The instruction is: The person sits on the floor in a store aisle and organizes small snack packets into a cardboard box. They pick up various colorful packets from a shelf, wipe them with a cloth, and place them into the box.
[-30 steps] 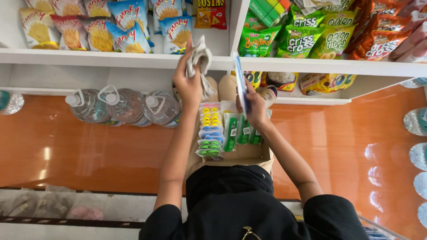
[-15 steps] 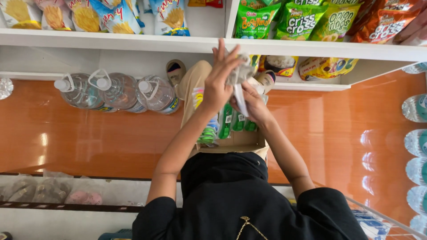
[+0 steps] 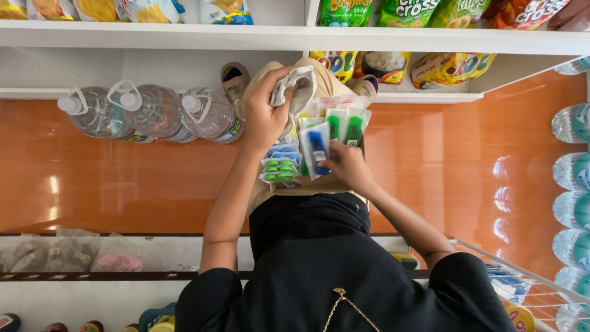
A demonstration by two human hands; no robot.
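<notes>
My left hand (image 3: 264,114) grips a crumpled white cloth (image 3: 297,89) just above an open cardboard box (image 3: 295,187) that rests against my lap. My right hand (image 3: 345,166) pinches a flat blister pack with a blue item (image 3: 316,149), holding it upright over the box. Inside the box stand several more packs, green ones (image 3: 344,126) at the right and blue and green ones (image 3: 279,166) at the left. My feet in slippers (image 3: 234,79) show beyond the box on the orange floor.
Large water bottles (image 3: 147,112) lie on the orange floor (image 3: 123,172) at the left. White shelves (image 3: 295,37) above carry snack bags (image 3: 430,12). More bottles (image 3: 574,178) line the right edge. A wire rack (image 3: 522,283) sits at lower right.
Both hands came down from the shelf to the box. The left hand still holds the cloth, and the right hand now holds the blue pack low over the box.
</notes>
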